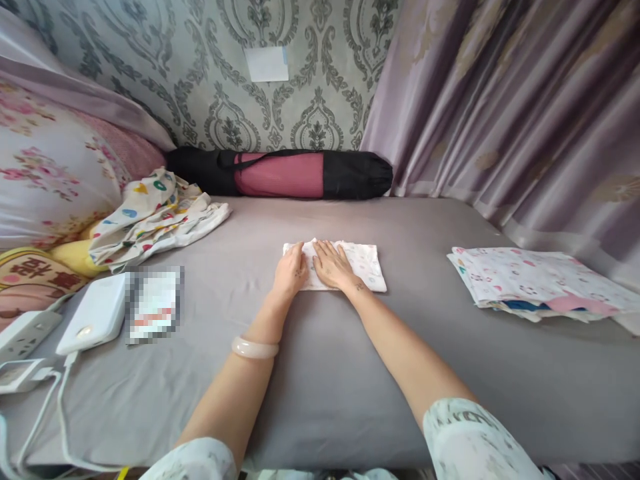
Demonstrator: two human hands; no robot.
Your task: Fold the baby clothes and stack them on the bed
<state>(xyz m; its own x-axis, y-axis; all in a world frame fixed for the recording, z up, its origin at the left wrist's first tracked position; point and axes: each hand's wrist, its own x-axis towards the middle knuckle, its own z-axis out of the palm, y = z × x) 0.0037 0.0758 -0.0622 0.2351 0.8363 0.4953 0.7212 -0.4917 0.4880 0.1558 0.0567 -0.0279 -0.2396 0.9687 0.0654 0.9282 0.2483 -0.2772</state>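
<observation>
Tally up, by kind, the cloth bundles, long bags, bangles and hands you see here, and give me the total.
Cloth bundles: 3 (folded cloth under the hands, folded stack at right, crumpled cloth at left)
Long bags: 1 (black-and-pink bag)
Bangles: 1 (pale bangle)
Hands: 2 (left hand, right hand)
Total: 7

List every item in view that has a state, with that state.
Cloth: folded, flat
Left hand: open, on the cloth
Right hand: open, on the cloth
Stack: folded cloths, piled
Patterned fabric: crumpled
White device: cable plugged in
Long bag: filled, lying down
Curtain: hanging
</observation>
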